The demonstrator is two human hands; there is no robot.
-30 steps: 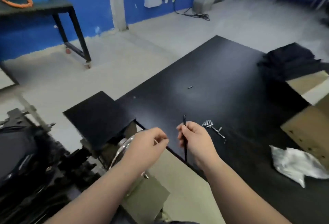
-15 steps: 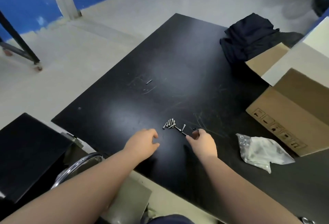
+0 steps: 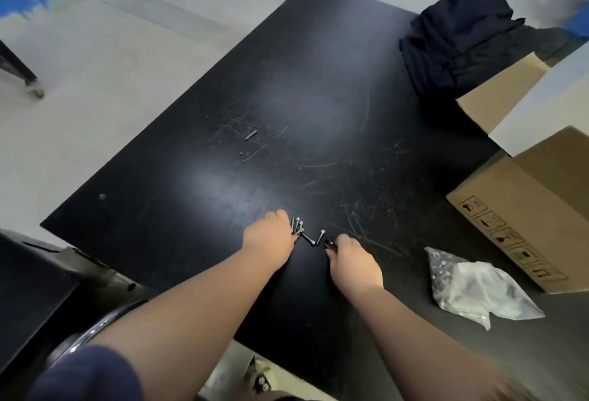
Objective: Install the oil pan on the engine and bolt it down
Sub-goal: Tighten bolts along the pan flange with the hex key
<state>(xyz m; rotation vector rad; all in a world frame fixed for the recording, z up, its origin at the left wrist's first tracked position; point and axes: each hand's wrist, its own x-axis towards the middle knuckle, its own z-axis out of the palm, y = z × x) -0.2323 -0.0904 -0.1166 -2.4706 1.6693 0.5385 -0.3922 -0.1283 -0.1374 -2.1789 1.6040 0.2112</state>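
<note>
Bolts (image 3: 297, 228): small pile on the table (image 3: 287, 81), near its front edge.
Left hand (image 3: 269, 238): fingertips were down on the pile's 9 o'clock side; its grip was hidden, so I could not tell.
Right hand (image 3: 353, 260): curled round a dark tool (image 3: 328, 243), at the pile's 4 o'clock.
Open room: bare tabletop from 10 to 1 o'clock, out to the far edge.
Right side: bag (image 3: 478, 289) at 4, box (image 3: 526, 209) at 3, cloth (image 3: 455, 37) at 1 o'clock, all well apart from both hands.

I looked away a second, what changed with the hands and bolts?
The left hand reached forward to the pile of bolts. The right hand, still gripping the black tool, came down onto the table. Bolts, plastic bag and cardboard box stayed put.
</note>
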